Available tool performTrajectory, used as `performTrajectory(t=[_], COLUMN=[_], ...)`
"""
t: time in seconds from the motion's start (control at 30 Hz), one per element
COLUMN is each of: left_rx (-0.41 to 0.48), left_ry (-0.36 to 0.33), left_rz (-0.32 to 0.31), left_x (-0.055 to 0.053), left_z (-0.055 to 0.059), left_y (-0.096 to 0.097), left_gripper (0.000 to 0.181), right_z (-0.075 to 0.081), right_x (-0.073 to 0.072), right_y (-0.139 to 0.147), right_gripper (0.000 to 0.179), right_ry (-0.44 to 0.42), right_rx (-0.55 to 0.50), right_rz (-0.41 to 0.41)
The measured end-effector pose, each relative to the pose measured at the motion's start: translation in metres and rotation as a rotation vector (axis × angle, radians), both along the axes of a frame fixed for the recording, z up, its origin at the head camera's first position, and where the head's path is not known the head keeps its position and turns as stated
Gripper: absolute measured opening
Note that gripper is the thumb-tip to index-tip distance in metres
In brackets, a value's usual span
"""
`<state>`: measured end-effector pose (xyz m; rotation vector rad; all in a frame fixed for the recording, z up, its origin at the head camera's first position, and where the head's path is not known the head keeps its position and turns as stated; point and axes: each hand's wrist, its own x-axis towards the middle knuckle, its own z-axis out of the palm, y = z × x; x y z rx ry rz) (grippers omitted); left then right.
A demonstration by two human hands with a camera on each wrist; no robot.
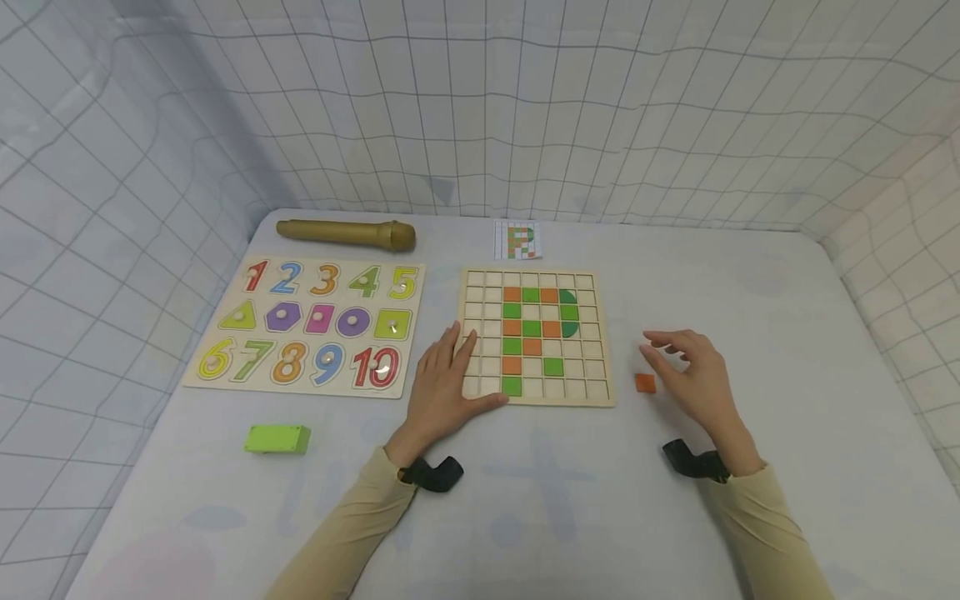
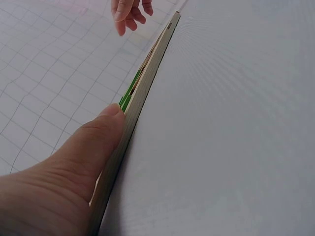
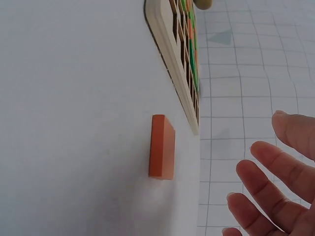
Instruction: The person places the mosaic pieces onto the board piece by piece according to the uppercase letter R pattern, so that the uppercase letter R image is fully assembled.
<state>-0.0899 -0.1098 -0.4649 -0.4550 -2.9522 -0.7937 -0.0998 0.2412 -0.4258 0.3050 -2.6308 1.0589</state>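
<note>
A wooden grid board lies in the middle of the table, with green and orange square tiles and dark green curved tiles set in its cells. My left hand rests on the board's left front corner, fingers spread along the left side and thumb on the front edge. In the left wrist view the thumb presses at the rim beside a green tile. A single orange square tile lies on the table right of the board. Above and beside it hovers my right hand, fingers loosely bent and holding nothing.
Behind the board lies a pattern card showing a similar tile figure. To the left is a number-and-shape peg puzzle, with a gold microphone-shaped object behind it and a green block in front. Grid-patterned curtains surround the table.
</note>
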Motion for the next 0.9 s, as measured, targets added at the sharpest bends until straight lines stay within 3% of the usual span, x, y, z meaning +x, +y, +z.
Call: performTrajectory(t=[0.43,0.6,0.9], left_rx=[-0.012,-0.016,-0.005], left_ry=[-0.004,-0.003,0.013], left_rz=[-0.002,-0.001,-0.003], left_x=[0.0,-0.001,0.0], left_z=[0.001,0.001,0.0], left_y=[0.0,0.0,0.0], left_gripper=[0.103,0.103,0.103], right_z=[-0.005,-0.006,-0.01], right_x=[0.008,0.009,0.011], right_y=[0.009,0.01,0.015], right_gripper=[0.023,0.026,0.022], right_ry=[-0.053,-0.124,-0.156], right_rx=[0.038,0.058,0.168], right_rz=[0.055,0.086,0.153])
